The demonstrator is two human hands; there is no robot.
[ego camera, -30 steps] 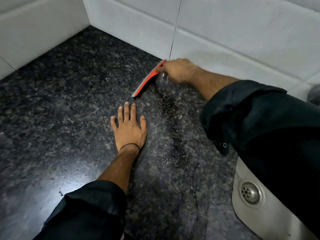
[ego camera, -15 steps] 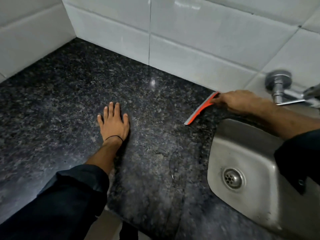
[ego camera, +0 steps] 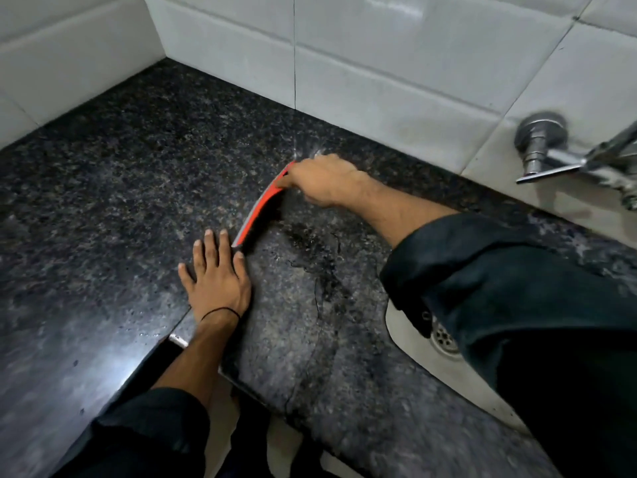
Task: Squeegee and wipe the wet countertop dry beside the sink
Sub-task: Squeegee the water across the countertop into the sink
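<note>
Squarely at the counter, we lay our left hand (ego camera: 217, 281) flat on the dark speckled countertop (ego camera: 120, 167), palm down and fingers straight, a thin black thread (ego camera: 220, 310) round the wrist. Our right hand (ego camera: 320, 181) curls its fingers round the far end of one orange squeegee (ego camera: 262, 205), near the tiled wall (ego camera: 379, 63). The squeegee's blade runs down across the stone toward the left fingertips. Its near end lies just beside them, though we cannot tell whether they touch. Dark wet streaks (ego camera: 320, 257) spread over the stone to the right of the blade, between it and the sink.

One steel sink (ego camera: 413, 343) sits at the right, mostly hidden behind our dark right sleeve (ego camera: 517, 305). Of its basin we see only a pale strip and part of one round drain (ego camera: 444, 338). One chrome tap (ego camera: 544, 146) juts from the wall above it. We count two hands, one squeegee, one sink, one tap.
</note>
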